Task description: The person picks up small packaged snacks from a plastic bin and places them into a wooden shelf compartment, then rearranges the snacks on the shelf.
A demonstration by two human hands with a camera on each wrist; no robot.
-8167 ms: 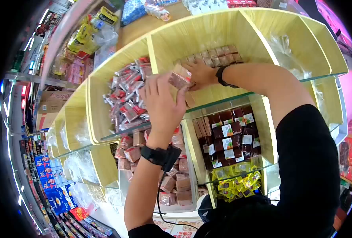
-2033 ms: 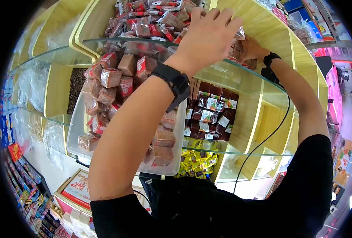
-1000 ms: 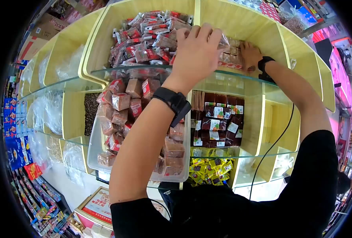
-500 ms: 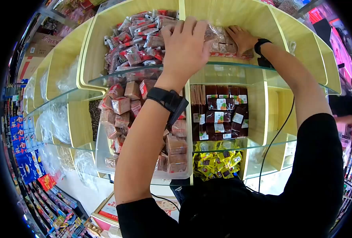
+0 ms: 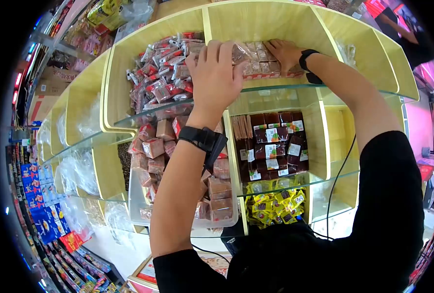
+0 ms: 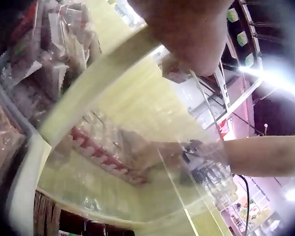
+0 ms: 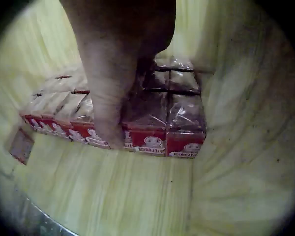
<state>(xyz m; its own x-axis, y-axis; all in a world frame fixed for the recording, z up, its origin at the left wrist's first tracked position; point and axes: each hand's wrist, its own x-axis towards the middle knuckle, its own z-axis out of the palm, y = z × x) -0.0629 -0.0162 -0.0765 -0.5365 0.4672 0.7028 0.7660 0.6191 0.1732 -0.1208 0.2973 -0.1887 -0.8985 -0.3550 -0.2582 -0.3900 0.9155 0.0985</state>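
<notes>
Shop display of yellow wooden compartments [image 5: 256, 22] fronted by glass shelves [image 5: 295, 93]. Two hands seen: left hand [image 5: 216, 73] holds one wrapped packet [image 5: 240, 51] at the compartment's left edge; right hand [image 5: 281, 51], fingers flat, is pressed on the packet row [image 5: 263, 68].

Bright, even shop light fills the head view, with strong fisheye bending and black corners. Pink glow tints the right edge. The left wrist view is smeared and hazy, flared by white lamps. The right wrist view is dim, yellowish, soft, and vignetted.
</notes>
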